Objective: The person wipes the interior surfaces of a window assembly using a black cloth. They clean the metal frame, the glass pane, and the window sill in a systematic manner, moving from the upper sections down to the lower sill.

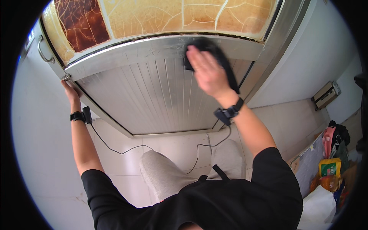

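Note:
My right hand [208, 73] presses a black cloth [221, 54] against the metal crossrail [138, 51] of a door. Hand and cloth are blurred, and part of the cloth hangs down beside my wrist. Below the rail is a ribbed metal door panel [149, 95]; above it is a pane with a yellow and dark red crackle pattern [149, 17]. At the door's left edge, my left hand [70, 90] rests on the frame just under a metal latch [66, 77]. Its fingers are partly hidden behind the edge. A curved metal handle [43, 51] sits higher on that stile.
White walls stand on both sides. A suitcase [325, 95] is against the right wall. At the lower right are a grey board [309, 161], a yellow-green packet [329, 167] and a white bag [319, 204]. Thin cables [115, 151] hang from both wrist devices over the tiled floor.

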A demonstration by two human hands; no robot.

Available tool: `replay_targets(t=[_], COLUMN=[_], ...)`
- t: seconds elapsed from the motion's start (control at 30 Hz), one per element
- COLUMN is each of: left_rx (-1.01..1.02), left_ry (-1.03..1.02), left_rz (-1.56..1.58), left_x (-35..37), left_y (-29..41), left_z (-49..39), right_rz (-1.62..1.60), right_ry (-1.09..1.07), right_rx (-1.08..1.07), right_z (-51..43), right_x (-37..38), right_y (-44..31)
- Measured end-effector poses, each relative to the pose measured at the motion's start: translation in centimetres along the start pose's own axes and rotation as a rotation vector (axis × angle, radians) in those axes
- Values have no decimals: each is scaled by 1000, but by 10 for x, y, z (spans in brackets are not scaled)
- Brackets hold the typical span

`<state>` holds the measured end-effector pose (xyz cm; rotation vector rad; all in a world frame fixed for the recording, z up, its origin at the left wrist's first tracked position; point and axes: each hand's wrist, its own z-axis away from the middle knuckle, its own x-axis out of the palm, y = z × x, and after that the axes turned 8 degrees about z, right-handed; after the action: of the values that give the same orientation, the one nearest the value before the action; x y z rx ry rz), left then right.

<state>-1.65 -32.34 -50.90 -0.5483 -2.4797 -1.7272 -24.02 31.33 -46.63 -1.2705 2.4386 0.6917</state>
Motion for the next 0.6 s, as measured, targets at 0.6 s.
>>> replay_targets(t=[0.6], left_rx=[-98], left_ry=[-43], left_rz=[45], left_x=[-6], left_y=[-16], left_z=[-22], right_rz=[-306], right_ry=[-91], right_rx=[-29], right_z=[-38], right_x=[33], right_y=[-62])
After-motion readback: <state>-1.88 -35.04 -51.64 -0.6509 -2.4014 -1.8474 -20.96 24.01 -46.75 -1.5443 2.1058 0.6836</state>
